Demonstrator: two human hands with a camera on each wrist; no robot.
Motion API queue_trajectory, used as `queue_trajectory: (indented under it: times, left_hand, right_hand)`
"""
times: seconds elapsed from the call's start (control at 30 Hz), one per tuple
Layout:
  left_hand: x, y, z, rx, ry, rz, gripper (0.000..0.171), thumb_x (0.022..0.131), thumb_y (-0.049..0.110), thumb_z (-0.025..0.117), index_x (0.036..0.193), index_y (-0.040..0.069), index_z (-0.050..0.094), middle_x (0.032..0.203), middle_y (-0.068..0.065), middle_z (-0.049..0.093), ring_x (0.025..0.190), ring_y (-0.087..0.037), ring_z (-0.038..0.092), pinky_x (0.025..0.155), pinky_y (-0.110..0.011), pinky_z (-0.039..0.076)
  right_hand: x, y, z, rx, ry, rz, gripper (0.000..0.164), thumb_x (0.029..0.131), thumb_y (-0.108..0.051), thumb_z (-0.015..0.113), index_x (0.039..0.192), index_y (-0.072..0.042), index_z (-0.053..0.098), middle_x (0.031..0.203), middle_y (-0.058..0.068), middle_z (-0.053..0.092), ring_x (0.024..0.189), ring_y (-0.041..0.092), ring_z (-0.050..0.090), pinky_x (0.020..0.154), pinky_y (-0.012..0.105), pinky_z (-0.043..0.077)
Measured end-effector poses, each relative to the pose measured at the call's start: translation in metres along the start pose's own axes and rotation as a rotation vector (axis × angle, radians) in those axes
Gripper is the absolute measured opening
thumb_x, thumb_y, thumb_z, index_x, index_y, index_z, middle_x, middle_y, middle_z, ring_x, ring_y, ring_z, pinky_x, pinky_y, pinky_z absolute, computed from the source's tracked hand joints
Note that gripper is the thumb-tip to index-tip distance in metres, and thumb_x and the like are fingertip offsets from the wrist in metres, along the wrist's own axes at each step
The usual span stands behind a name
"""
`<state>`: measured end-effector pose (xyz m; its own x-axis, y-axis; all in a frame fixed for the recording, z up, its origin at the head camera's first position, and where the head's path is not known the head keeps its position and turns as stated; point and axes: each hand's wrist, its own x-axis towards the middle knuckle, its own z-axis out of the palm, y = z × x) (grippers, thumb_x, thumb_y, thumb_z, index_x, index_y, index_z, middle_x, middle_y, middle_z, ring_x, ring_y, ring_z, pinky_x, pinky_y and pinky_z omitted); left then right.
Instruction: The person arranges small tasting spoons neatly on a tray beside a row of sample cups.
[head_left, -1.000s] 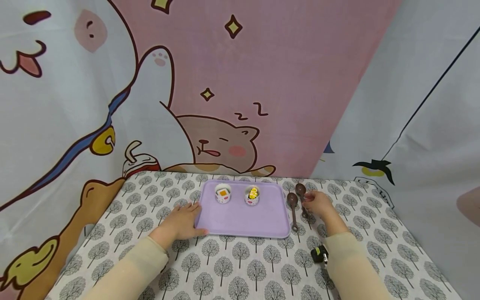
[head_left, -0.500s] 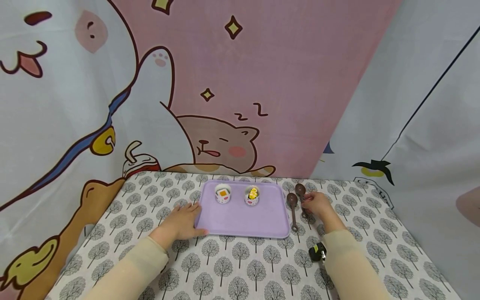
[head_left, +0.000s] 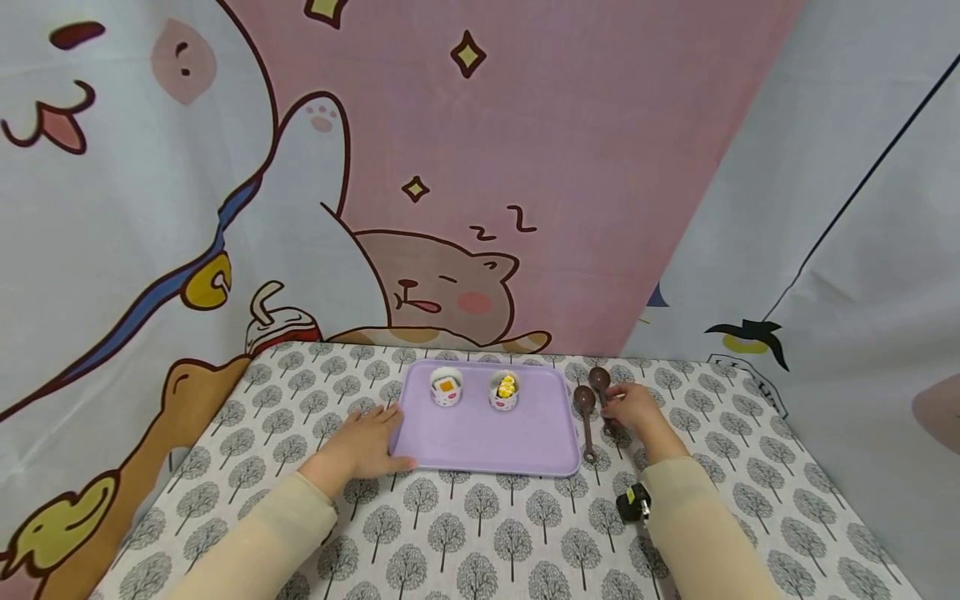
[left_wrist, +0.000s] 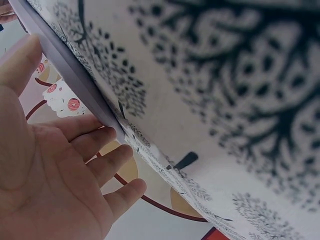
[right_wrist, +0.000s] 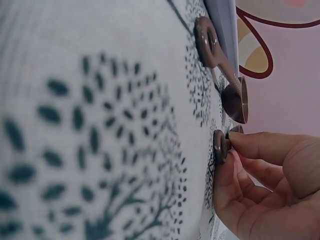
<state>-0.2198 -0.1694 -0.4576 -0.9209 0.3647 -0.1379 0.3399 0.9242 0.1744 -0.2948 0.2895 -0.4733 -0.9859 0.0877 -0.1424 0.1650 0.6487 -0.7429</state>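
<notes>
The left hand (head_left: 362, 443), fingers extended, touches the left edge of the tray (head_left: 480, 442), which bears two cups (head_left: 446, 399). The right hand (head_left: 636, 408) pinches the right spoon (head_left: 600, 380) by its handle; the left spoon (head_left: 585, 402) lies on the bench (head_left: 450, 575), between it and the tray.

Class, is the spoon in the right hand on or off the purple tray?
Off. In the head view, the spoon is right of the purple tray, the other spoon between them.
</notes>
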Motion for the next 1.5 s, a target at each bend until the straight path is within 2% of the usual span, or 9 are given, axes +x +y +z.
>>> queue_trajectory:
  times: [0.23,0.5,0.6,0.77,1.5]
  left_hand:
    - [-0.001,0.002,-0.002,-0.01,-0.001,0.001,0.094,0.087,0.061,0.067,0.15,-0.004,0.04,0.157,-0.021,0.036,0.144,-0.045,0.031,0.117,-0.063,0.021]
    - [0.0,0.001,0.001,-0.017,-0.001,-0.003,0.095,0.086,0.062,0.067,0.15,-0.003,0.04,0.158,-0.02,0.035,0.145,-0.044,0.03,0.117,-0.063,0.021]
    - [0.0,0.0,0.001,-0.014,-0.001,-0.006,0.096,0.086,0.063,0.066,0.15,-0.003,0.04,0.158,-0.02,0.035,0.145,-0.044,0.03,0.117,-0.063,0.021]
    - [0.0,0.0,0.003,-0.015,0.0,-0.005,0.097,0.086,0.063,0.066,0.151,-0.003,0.039,0.158,-0.021,0.035,0.145,-0.044,0.03,0.117,-0.063,0.022]
    - [-0.001,-0.001,0.001,-0.024,0.002,-0.001,0.097,0.086,0.063,0.067,0.15,-0.004,0.039,0.158,-0.021,0.034,0.145,-0.044,0.031,0.118,-0.063,0.021]
  right_hand:
    - [-0.003,0.0,0.0,0.032,-0.02,0.01,0.042,0.084,0.005,0.068,0.124,0.014,0.055,0.099,0.024,0.062,0.071,0.018,0.065,0.067,0.03,0.06]
    - [-0.006,0.0,-0.004,0.13,-0.071,0.039,0.043,0.083,0.009,0.068,0.122,0.014,0.052,0.089,0.015,0.058,0.065,0.014,0.059,0.061,0.025,0.058]
    - [-0.007,0.002,-0.005,0.148,-0.083,0.055,0.042,0.085,0.008,0.067,0.123,0.013,0.051,0.09,0.015,0.059,0.064,0.013,0.059,0.06,0.024,0.057]
    - [-0.006,0.006,-0.004,0.158,-0.101,0.066,0.041,0.087,0.006,0.066,0.125,0.011,0.051,0.095,0.017,0.061,0.066,0.014,0.061,0.06,0.024,0.057]
    - [-0.015,0.007,-0.01,0.203,-0.128,0.057,0.043,0.09,0.005,0.065,0.128,0.013,0.049,0.094,0.015,0.064,0.07,0.015,0.064,0.063,0.028,0.059]
